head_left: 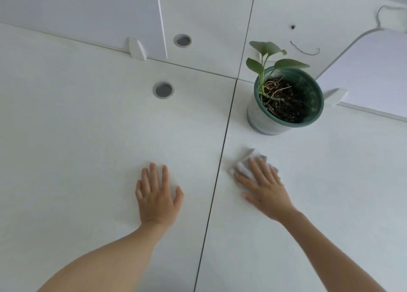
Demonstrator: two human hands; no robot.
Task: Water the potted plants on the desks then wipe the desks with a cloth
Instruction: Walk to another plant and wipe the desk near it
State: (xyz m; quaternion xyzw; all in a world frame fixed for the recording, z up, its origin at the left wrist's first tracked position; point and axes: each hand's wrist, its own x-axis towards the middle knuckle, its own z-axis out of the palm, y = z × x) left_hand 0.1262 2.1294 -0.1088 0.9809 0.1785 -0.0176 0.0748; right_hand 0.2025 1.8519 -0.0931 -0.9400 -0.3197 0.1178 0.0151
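The white desks (77,126) fill almost the whole frame, butted together along a dark seam that runs from the top centre down to the bottom centre. A white partition panel (88,11) stands at the upper left.

The potted plant (286,100) sits right of centre in the upper half, just right of the seam. It is a green pot of dark soil with a few leaves on thin stems. It looks like thin plastic, light enough to skid on the smooth top and spill soil if knocked. To move it, take it round the wall below the rim, never by the stems.

The left hand (157,197) lies flat, palm down, at lower centre, left of the seam, with the fingers spread and nothing in it. The right hand (264,188), just right of the seam, presses down with straight fingers on the cloth (243,169).

The cloth is a small pale wad, soft and limp. It is bunched under the fingertips, between the hand and the pot but clear of the pot. It will likely slide easily under a flat palm; to lift it, pinch a fold.

Two round cable holes (163,90) sit left of the seam, and a dark thread (305,50) lies at the upper right — loose bits the wiping may catch.
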